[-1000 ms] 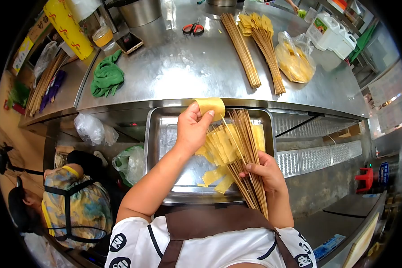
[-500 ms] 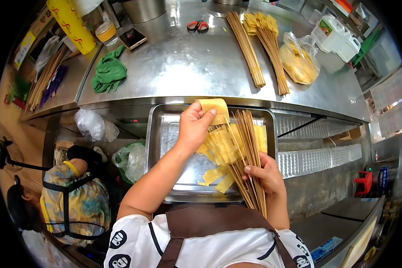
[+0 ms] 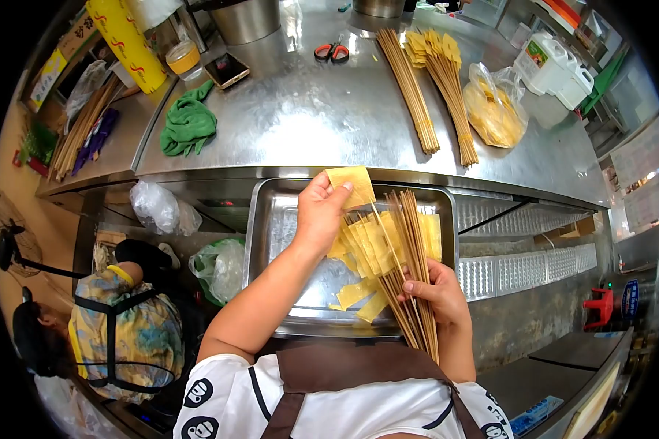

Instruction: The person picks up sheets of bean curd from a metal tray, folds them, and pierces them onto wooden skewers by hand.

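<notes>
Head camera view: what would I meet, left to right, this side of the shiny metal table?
Someone's yellow-blue patterned shirt → crumpled greenish plastic bag → left hand pinching a flat yellow sheet → right hand gripping thin brown wooden skewers → red plastic object.

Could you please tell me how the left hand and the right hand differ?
The left hand pinches a yellow sheet, while the right hand grips a bundle of sticks. The left hand is nearer the counter than the right hand. Both are bare.
</notes>
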### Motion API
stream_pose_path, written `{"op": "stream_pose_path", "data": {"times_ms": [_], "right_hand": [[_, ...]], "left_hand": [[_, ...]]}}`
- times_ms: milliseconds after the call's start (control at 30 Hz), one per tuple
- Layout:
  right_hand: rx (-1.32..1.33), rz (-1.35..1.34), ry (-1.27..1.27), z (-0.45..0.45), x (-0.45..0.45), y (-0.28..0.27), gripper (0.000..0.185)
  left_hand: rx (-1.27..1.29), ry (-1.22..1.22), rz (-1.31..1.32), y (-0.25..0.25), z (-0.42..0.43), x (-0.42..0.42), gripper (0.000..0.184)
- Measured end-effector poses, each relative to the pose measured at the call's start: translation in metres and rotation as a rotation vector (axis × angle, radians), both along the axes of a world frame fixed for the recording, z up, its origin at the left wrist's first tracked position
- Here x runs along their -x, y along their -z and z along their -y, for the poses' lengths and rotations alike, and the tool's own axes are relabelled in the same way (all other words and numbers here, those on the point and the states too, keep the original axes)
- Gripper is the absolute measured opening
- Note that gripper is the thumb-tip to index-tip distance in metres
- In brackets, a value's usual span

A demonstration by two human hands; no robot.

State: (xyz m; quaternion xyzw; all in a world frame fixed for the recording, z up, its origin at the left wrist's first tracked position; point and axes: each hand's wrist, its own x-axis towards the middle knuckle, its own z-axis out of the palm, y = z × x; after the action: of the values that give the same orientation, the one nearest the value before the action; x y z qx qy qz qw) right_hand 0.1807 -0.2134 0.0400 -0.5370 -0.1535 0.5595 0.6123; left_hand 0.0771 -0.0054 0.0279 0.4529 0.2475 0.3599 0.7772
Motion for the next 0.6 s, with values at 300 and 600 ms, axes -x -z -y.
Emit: {"op": "stream_pose_path", "data": {"times_ms": [300,600], "right_hand": [[0.002,-0.003,-0.005,0.0,-0.001,0.005,0.022],[0.016,-0.03,0.018,0.0,0.0,0.003,0.021]], "left_hand": [[-0.009,0.031,0.032,0.003,0.003,-0.002,0.02],[-0.179,-0.013,0.025,-0.006,0.024,-0.001,0.021]]}}
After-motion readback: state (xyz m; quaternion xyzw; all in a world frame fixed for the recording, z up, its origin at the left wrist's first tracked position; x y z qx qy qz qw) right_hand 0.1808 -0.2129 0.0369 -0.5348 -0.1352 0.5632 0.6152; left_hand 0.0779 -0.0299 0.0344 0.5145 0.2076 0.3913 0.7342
